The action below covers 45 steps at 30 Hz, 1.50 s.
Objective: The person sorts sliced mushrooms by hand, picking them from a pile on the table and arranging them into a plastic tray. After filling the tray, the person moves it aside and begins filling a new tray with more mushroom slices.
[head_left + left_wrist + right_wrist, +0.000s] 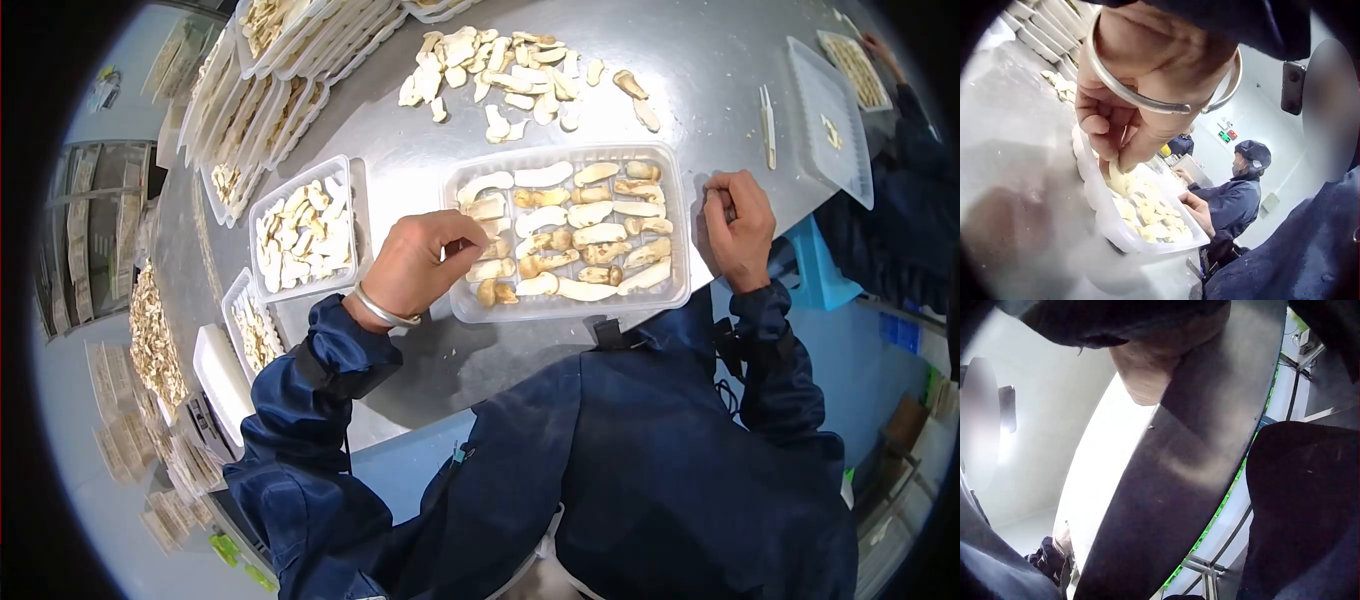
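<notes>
A clear plastic tray (pixel 570 316) stands on the metal table, holding rows of pale and brown mushroom slices (pixel 592 213). My left hand (pixel 418 262), with a bracelet at the wrist, reaches over the tray's left column. In the left wrist view its thumb and fingers pinch a pale mushroom slice (pixel 1117 179) low among the others. Just outside the tray's right side, my right hand (pixel 742 228) rests with its fingers loosely curled and nothing seen in them. The right wrist view shows only part of this hand (pixel 1147 372) at the table.
Loose mushroom slices (pixel 495 72) lie in a pile behind the tray. A filled tray (pixel 352 225) is to its left, with stacked trays (pixel 262 120) beyond. Tweezers (pixel 768 127) and another tray (pixel 850 165) lie at the right. Another person (pixel 1244 187) works nearby.
</notes>
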Motion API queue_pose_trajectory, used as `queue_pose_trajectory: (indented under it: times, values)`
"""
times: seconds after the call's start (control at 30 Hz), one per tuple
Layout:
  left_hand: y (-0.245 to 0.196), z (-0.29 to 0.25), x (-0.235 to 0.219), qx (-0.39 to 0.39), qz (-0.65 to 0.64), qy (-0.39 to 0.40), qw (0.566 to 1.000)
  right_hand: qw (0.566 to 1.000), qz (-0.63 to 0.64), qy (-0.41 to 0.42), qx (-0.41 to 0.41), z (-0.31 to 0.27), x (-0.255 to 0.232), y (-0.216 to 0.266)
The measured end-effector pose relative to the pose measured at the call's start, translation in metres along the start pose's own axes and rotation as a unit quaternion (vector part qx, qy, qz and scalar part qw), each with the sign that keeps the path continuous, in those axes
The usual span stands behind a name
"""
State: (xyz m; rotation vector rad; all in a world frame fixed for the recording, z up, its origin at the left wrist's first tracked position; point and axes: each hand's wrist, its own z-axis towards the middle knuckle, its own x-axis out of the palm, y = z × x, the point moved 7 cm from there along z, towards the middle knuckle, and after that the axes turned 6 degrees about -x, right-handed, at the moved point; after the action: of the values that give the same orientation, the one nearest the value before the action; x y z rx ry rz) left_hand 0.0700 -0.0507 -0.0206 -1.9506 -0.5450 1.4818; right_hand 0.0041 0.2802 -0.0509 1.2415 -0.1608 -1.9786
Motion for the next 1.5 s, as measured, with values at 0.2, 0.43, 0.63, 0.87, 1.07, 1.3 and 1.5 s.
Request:
queue_pose_trajectory:
  times: [0.2, 0.43, 0.63, 0.87, 1.07, 1.3, 1.5]
  values:
    - [-0.011, -0.005, 0.002, 0.059, 0.088, -0.038, 0.994, 1.0, 0.002, -0.004, 0.006, 0.001, -0.001, 0.002]
    - [-0.016, -0.002, -0.001, 0.096, 0.126, -0.044, 0.986, 1.0, 0.006, -0.008, -0.001, 0.002, -0.002, 0.003]
    - [0.017, 0.037, -0.087, 0.02, 0.129, -0.251, 0.959, 1.0, 0.009, -0.01, -0.003, 0.003, -0.003, 0.005]
    - [0.086, 0.122, -0.103, -0.043, 0.176, -0.245, 0.952, 1.0, 0.009, -0.011, -0.006, 0.003, -0.003, 0.005]
    - [0.075, 0.136, -0.091, -0.054, 0.236, -0.244, 0.939, 1.0, 0.014, -0.014, -0.007, 0.003, -0.003, 0.006]
    - [0.077, 0.14, -0.086, -0.009, 0.202, -0.263, 0.943, 1.0, 0.014, -0.005, -0.001, 0.003, -0.003, 0.006]
    - [0.081, 0.131, -0.093, -0.061, 0.12, -0.239, 0.962, 1.0, 0.007, -0.005, -0.001, 0.002, -0.002, 0.004]
